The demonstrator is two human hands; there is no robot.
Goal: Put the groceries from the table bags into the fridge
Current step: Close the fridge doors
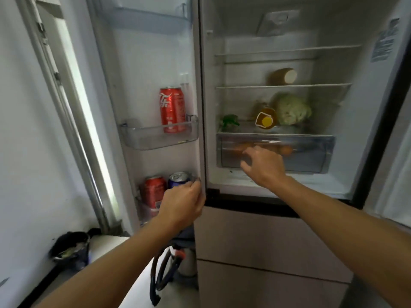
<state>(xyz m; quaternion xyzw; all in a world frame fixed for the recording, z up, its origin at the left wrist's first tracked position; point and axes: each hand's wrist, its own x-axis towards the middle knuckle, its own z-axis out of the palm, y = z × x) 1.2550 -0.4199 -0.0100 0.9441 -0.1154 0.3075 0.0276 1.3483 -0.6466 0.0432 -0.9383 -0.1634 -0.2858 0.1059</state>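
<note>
The fridge stands open in front of me. My left hand [184, 202] grips the inner edge of the open left door [201, 130], low down beside a blue can [179, 179]. My right hand [262, 165] reaches with relaxed, spread fingers to the front of the clear crisper drawer [311, 150], holding nothing. Orange round things show blurred through the drawer. On the shelf above lie a cabbage [292, 108], a yellow-capped bottle [265, 120] and green vegetables [230, 122]. A tan roll-shaped item [284, 76] lies one shelf higher.
A red can [172, 108] stands in the middle door bin [138, 138]; another red can [153, 193] sits in the lowest bin beside the blue one. Below the compartment are beige drawer fronts [255, 236]. A dark bag [71, 250] and a hose [160, 276] lie on the floor at left.
</note>
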